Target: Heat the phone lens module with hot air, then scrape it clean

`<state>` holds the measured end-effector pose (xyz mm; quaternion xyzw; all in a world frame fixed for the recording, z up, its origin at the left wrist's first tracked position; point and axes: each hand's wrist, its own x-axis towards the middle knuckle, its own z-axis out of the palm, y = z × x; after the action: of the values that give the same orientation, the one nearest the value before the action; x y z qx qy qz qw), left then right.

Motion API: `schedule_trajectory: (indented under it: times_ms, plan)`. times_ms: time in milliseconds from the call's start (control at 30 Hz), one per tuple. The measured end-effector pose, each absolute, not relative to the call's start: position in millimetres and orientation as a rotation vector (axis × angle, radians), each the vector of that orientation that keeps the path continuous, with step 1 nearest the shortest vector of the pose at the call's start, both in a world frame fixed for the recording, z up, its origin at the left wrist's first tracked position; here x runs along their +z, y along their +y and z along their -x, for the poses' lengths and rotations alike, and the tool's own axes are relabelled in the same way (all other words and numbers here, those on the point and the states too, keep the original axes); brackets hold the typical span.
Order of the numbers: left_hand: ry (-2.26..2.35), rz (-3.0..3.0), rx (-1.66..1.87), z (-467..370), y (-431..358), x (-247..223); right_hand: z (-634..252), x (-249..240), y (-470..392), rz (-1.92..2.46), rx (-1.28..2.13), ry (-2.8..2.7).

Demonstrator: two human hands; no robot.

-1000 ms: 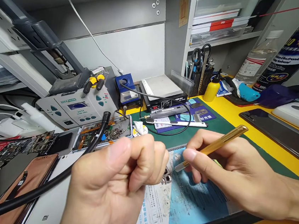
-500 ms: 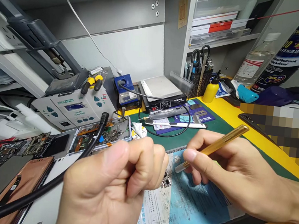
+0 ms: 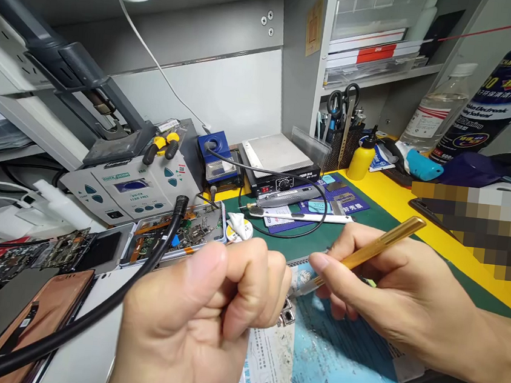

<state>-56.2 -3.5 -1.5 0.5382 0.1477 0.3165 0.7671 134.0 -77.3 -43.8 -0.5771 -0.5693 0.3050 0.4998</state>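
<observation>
My left hand [image 3: 206,314] is closed in the foreground, thumb on top and fingers curled. Just past its fingertips shows a small circuit board part [image 3: 288,312] with square metal frames. The hand appears to grip this part, though the fingers hide most of it. A gold-handled craft knife [image 3: 382,241] is pinched between the thumb and fingers of my right hand [image 3: 390,297]. Its silver blade slants down left, the tip close to the board part. Beneath both hands lies a blue and white booklet [image 3: 334,352], stained and printed, on a green mat [image 3: 448,269].
At the left stand a hot-air station [image 3: 132,188], a black hose [image 3: 136,282], a tray of boards [image 3: 196,234] and phone parts [image 3: 54,301]. A hot plate [image 3: 277,157], a white brush [image 3: 303,216] and a yellow bottle [image 3: 362,159] are farther back.
My left hand has shifted slightly right. The knife's tip has moved left and down, closer to the board part and my left fingertips. The whole view has drifted a little.
</observation>
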Motion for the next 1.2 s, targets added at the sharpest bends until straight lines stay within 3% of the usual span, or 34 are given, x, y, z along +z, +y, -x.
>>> schedule_trajectory:
  times_ms: [1200]
  plan:
    - [0.264, -1.004, 0.644, 55.2, -5.0, -9.1, -133.1, -50.6, -77.8, 1.410, 0.819, -1.338]
